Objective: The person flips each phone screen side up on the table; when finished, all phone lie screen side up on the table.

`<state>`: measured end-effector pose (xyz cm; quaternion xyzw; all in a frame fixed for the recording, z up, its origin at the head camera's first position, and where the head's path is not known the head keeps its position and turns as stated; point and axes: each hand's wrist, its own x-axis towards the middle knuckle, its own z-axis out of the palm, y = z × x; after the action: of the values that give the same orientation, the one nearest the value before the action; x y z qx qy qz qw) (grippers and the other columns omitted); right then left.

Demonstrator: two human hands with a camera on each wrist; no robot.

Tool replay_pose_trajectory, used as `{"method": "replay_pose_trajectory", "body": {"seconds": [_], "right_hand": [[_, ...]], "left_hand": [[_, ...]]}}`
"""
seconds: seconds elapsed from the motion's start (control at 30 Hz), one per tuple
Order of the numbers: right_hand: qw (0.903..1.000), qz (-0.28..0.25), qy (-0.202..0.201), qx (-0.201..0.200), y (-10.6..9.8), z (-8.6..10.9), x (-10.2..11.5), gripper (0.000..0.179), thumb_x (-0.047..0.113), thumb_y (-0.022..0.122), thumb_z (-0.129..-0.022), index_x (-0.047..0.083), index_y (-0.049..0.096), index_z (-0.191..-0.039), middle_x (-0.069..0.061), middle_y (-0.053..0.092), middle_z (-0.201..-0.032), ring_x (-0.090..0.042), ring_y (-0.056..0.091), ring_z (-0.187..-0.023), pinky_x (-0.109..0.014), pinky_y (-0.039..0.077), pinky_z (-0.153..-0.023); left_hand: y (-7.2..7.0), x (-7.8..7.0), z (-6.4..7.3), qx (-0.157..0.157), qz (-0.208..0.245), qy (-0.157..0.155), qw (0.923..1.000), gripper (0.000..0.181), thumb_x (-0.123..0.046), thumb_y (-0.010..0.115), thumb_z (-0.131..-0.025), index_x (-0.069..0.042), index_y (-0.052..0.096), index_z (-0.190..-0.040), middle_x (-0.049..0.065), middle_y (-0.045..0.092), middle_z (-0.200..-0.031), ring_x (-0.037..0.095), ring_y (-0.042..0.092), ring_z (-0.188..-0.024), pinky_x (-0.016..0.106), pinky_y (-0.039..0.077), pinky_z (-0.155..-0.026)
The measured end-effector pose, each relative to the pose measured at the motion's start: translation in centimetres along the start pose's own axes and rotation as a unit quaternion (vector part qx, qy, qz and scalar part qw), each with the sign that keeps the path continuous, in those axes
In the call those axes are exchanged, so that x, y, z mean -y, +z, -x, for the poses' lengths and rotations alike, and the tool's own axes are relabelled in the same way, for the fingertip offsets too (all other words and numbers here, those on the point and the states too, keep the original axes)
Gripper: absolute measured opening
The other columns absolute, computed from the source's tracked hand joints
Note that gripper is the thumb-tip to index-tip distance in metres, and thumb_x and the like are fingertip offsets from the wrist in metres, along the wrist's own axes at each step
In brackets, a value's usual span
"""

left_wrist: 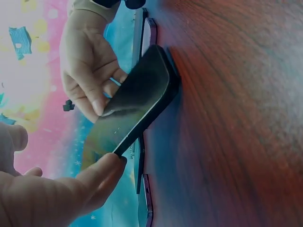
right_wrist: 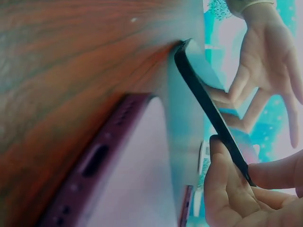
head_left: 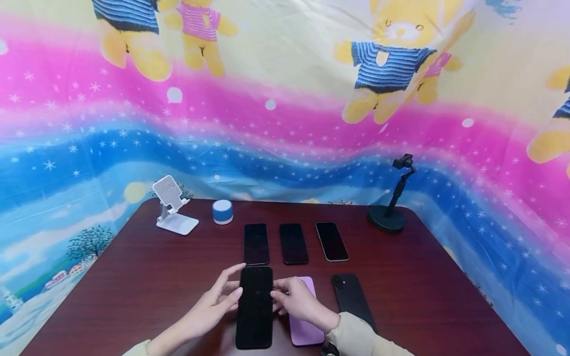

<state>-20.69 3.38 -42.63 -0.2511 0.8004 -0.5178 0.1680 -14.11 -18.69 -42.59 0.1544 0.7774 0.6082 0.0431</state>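
Observation:
A black phone (head_left: 255, 309) stands tilted between the two hands, its dark screen up and its near end low at the table. The left hand (head_left: 209, 306) holds its left edge, thumb at the side of the screen and other fingertips partly hidden behind. At the opposite edge, the right hand (head_left: 300, 299) pinches the phone between thumb and fingers, as the right wrist view also shows at the black phone's rim (right_wrist: 203, 99). Under the right hand lies a pink-purple phone (head_left: 307, 331), partly covered by that hand and wrist.
Three dark phones lie in a row behind: left (head_left: 256, 244), middle (head_left: 294, 244), right (head_left: 332, 241). Another black phone (head_left: 354, 299) lies camera side up at the right. Along the back stand a white folding stand (head_left: 177, 223), a blue-and-white cylinder (head_left: 222, 212) and a black stand (head_left: 386, 218).

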Motion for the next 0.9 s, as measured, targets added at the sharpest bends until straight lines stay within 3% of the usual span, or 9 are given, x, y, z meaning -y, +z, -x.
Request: {"method": "replay_pose_trajectory", "body": {"seconds": [0.17, 0.33, 0.47, 0.73, 0.9], "right_hand": [[0.9999, 0.016, 0.001, 0.002, 0.1, -0.3, -0.4, 0.025, -0.001, 0.056, -0.092, -0.012, 0.063, -0.114, -0.021, 0.071, -0.079, -0.036, 0.070, -0.066, -0.034, 0.057, -0.051], [0.9989, 0.047, 0.002, -0.003, 0.2, -0.4, -0.6, 0.029, -0.003, 0.057, -0.091, -0.014, 0.059, -0.117, -0.019, 0.071, -0.083, -0.034, 0.070, -0.067, -0.033, 0.055, -0.049], [0.9992, 0.037, 0.015, 0.000, 0.4, -0.4, -0.6, 0.032, -0.006, 0.054, -0.091, -0.014, 0.052, -0.122, -0.021, 0.070, -0.089, -0.032, 0.069, -0.071, -0.032, 0.054, -0.049], [0.9993, 0.024, 0.025, 0.018, 0.7, -0.3, -1.1, 0.040, -0.011, 0.053, -0.087, -0.015, 0.047, -0.127, -0.019, 0.066, -0.092, -0.030, 0.067, -0.076, -0.035, 0.056, -0.055], [0.9988, 0.028, 0.024, 0.031, 0.7, -0.5, -1.4, 0.046, -0.011, 0.055, -0.085, -0.018, 0.045, -0.129, -0.012, 0.056, -0.091, -0.021, 0.064, -0.073, -0.027, 0.055, -0.055]], "left_hand": [[-0.1, 0.0, 0.0, -0.003, 0.011, -0.018, 0.9998, 0.054, -0.021, 0.046, -0.102, -0.009, 0.020, -0.148, 0.038, 0.042, -0.134, 0.043, 0.057, -0.115, 0.044, 0.053, -0.089], [-0.2, 0.8, -0.4, -0.015, 0.048, -0.060, 0.9969, 0.056, -0.017, 0.047, -0.101, 0.011, 0.023, -0.143, 0.043, 0.038, -0.134, 0.042, 0.056, -0.116, 0.044, 0.054, -0.089], [-0.3, 1.9, -0.7, -0.013, 0.085, -0.080, 0.9931, 0.058, -0.010, 0.048, -0.098, 0.023, 0.021, -0.138, 0.046, 0.033, -0.136, 0.042, 0.054, -0.118, 0.041, 0.053, -0.091], [-0.7, 3.2, -1.1, 0.015, 0.144, -0.099, 0.9844, 0.060, -0.008, 0.042, -0.097, 0.029, 0.014, -0.135, 0.049, 0.024, -0.138, 0.035, 0.050, -0.120, 0.043, 0.049, -0.098], [-0.6, 3.7, -1.3, 0.019, 0.164, -0.115, 0.9795, 0.061, -0.008, 0.042, -0.097, 0.030, 0.012, -0.135, 0.048, 0.023, -0.138, 0.022, 0.055, -0.109, 0.037, 0.050, -0.096]]}}
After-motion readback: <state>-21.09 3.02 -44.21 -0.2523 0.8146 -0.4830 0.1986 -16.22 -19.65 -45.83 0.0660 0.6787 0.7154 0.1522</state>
